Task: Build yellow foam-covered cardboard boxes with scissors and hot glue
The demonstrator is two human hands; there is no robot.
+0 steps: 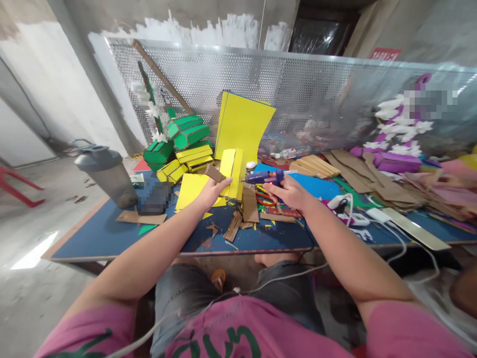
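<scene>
My left hand [215,190] grips a folded yellow cardboard piece [234,171], which stands upright above the table. A small brown cardboard strip [215,173] pokes out beside my thumb. In my right hand [288,191] is a purple hot glue gun [264,177]; its nozzle points left, at the yellow piece's right edge. Whether the tip touches the cardboard I cannot tell. Flat yellow card [190,189] lies under my left hand. A large sheet of yellow card [244,124] leans upright behind. Brown cardboard scraps [250,206] lie just below the held piece.
Finished-looking yellow [194,156] and green cardboard boxes [188,130] are stacked at back left. A grey shaker bottle [108,171] stands at the left. White cables and a power strip [359,219] lie right, near brown cardboard pieces [376,174]. A perforated metal panel [309,99] backs the table.
</scene>
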